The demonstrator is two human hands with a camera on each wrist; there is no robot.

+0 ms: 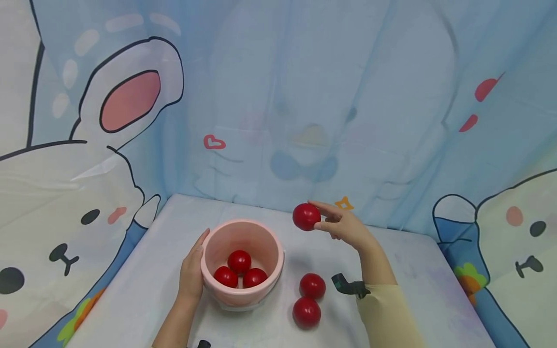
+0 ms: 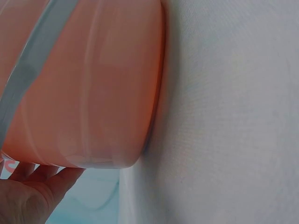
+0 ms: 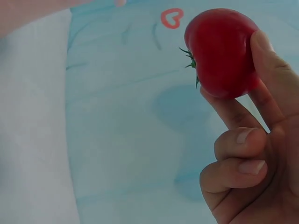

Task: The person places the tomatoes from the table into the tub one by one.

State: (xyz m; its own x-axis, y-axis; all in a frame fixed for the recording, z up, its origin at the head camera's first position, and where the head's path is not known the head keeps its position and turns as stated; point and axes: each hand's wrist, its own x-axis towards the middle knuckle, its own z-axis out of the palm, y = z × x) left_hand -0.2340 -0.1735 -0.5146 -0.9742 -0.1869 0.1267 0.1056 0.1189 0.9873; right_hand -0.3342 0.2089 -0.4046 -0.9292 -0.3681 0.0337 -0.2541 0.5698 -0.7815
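Between thumb and fingers my right hand (image 1: 346,228) pinches a red tomato (image 1: 306,217), raised above the far part of the table. The right wrist view shows the tomato's green stem end and the last two fingers curled beneath it. Left of this, a pink bucket (image 1: 266,244) stands upright with three tomatoes (image 1: 239,261) lying in its bottom. My left hand (image 1: 191,273) rests against the bucket's left side, fingers extended along the wall. In the left wrist view a grey handle (image 2: 35,60) hangs across the bucket's outside.
Two more tomatoes, one (image 1: 312,286) just behind the other (image 1: 306,312), lie on the white tabletop (image 1: 417,285) to the right of the bucket. A blue curtain (image 1: 261,96) with cartoon animals hangs behind and along both sides of the table.
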